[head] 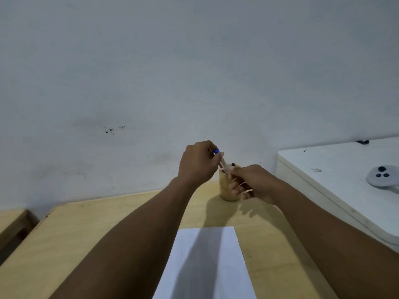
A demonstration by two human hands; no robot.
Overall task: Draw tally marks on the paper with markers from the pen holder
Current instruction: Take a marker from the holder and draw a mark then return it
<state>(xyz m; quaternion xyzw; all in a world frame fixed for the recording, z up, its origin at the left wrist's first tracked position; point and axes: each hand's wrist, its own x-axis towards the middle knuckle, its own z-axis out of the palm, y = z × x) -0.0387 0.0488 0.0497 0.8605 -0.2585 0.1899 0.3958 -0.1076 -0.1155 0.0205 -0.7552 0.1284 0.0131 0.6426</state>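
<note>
A white sheet of paper [207,264] lies on the wooden table [86,234] in front of me. At the table's far edge stands a tan pen holder [226,188], partly hidden by my hands. Above it, both hands hold one white marker [223,164] with a blue end. My left hand [197,164] grips the blue-ended part. My right hand [251,182] pinches the lower part of the same marker, fingers curled. A dark marker tip shows at the holder's rim behind the hands.
A white cabinet top [336,180] adjoins the table on the right, with a white controller [381,176] on it. A grey wall [194,72] rises right behind the table. Another wooden surface [10,221] sits at the far left.
</note>
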